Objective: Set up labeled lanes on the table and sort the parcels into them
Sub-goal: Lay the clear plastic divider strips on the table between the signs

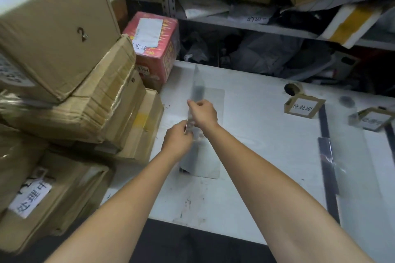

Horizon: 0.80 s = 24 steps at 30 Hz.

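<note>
The left hand (178, 137) and right hand (204, 113) both pinch the top edge of a clear sheet (197, 87) that stands upright, the right hand farther along the edge and touching the left. The sheet is blurred; its lower part lies flat on the white counter (256, 188), left of centre. To the right, near the far edge, stands a cardboard label (303, 108) with printed characters, and just behind it a tape roll (292, 88). A second label (373, 120) stands farther right, too blurred to read. Between the two, a dark strip (323, 123) runs toward the near edge, with another clear sheet (346, 156) beside it. At the left, brown boxes (64, 70) are stacked against the counter, the top one marked "2", and a red box (156, 49) sits behind them. A shelf (245, 24) crammed with bags and parcels runs along the back.
</note>
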{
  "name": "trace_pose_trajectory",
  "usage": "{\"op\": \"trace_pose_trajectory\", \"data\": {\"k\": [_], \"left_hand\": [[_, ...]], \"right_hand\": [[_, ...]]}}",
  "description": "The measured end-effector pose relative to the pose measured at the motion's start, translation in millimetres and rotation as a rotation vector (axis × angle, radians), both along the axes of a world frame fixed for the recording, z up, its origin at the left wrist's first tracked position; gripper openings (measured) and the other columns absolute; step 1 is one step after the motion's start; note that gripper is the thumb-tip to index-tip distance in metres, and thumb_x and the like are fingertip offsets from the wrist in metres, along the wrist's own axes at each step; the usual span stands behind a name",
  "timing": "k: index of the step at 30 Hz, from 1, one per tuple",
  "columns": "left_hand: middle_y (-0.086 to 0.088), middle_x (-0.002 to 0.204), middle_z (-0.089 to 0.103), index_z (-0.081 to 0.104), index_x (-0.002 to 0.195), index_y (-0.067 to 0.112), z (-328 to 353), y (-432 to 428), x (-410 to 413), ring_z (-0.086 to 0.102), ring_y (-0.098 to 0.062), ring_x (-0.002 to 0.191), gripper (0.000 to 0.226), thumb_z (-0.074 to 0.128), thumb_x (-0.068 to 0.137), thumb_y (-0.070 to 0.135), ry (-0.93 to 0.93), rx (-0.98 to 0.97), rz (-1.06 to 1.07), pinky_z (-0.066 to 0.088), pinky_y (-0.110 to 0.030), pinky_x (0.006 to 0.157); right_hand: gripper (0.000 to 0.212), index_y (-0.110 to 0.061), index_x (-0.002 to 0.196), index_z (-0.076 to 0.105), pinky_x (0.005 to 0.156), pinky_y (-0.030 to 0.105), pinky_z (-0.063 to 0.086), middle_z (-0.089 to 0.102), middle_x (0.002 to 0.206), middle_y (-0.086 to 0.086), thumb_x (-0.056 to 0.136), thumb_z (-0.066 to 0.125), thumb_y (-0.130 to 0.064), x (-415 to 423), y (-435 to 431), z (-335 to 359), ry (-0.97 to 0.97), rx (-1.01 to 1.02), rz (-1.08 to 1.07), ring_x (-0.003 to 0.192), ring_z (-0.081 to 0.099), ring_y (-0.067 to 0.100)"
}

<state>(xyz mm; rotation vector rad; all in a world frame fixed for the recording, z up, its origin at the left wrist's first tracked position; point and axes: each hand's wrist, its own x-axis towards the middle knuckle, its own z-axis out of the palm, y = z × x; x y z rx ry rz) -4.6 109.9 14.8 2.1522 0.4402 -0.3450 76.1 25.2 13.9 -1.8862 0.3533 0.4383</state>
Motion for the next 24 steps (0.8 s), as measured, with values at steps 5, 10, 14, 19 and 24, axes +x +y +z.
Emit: {"op": "trace_pose_trajectory", "data": {"k": [5, 10, 14, 19, 24], "left_hand": [[0.004, 0.115, 0.07, 0.061, 0.133, 0.029, 21, -7, -10, 0.065, -0.018, 0.096, 0.037, 0.046, 0.101, 0.018, -0.086, -0.097, 0.026, 0.057, -0.036, 0.085], [0.014, 0.107, 0.068, 0.063, 0.132, 0.033, 60, -28, -11, 0.065, -0.012, 0.099, 0.036, 0.054, 0.098, 0.023, -0.152, -0.284, -0.078, 0.058, -0.038, 0.088], [0.018, 0.127, 0.059, 0.059, 0.129, 0.033, 115, -68, -4, 0.05, -0.005, 0.12, 0.031, 0.05, 0.102, 0.045, -0.073, -0.563, -0.208, 0.041, -0.025, 0.092], [0.016, 0.158, 0.029, 0.033, 0.149, 0.049, 149, -138, -7, 0.025, -0.021, 0.148, 0.08, 0.058, 0.078, 0.079, 0.158, -0.681, -0.364, 0.027, -0.056, 0.114], [0.01, 0.16, 0.031, 0.034, 0.148, 0.051, 173, -232, -29, 0.028, -0.026, 0.148, 0.092, 0.066, 0.066, 0.081, 0.17, -0.7, -0.573, 0.031, -0.06, 0.115]], "right_hand": [[0.08, -0.037, 0.15, 0.034, 0.104, 0.046, 0.046, 0.04, 0.152, -0.004, 0.082, 0.063, -0.068, -6, -11, 16, 0.104, 0.221, -0.017, 0.132, 0.047, 0.026], [0.086, -0.043, 0.15, 0.029, 0.101, 0.054, 0.049, 0.037, 0.152, -0.005, 0.077, 0.064, -0.072, -5, -52, 59, 0.054, 0.291, -0.153, 0.13, 0.048, 0.032], [0.058, -0.041, 0.133, 0.043, 0.11, 0.051, 0.04, 0.043, 0.138, -0.009, 0.085, 0.058, -0.07, -4, -107, 103, -0.035, 0.273, -0.227, 0.129, 0.043, 0.021], [0.077, -0.041, 0.145, 0.039, 0.1, 0.052, 0.044, 0.039, 0.147, -0.013, 0.079, 0.058, -0.077, -21, -189, 159, -0.121, 0.252, -0.323, 0.132, 0.038, 0.018], [0.078, -0.029, 0.151, 0.038, 0.101, 0.039, 0.035, 0.039, 0.151, -0.007, 0.087, 0.058, -0.068, -58, -293, 192, -0.249, 0.256, -0.419, 0.13, 0.04, 0.014]]}}
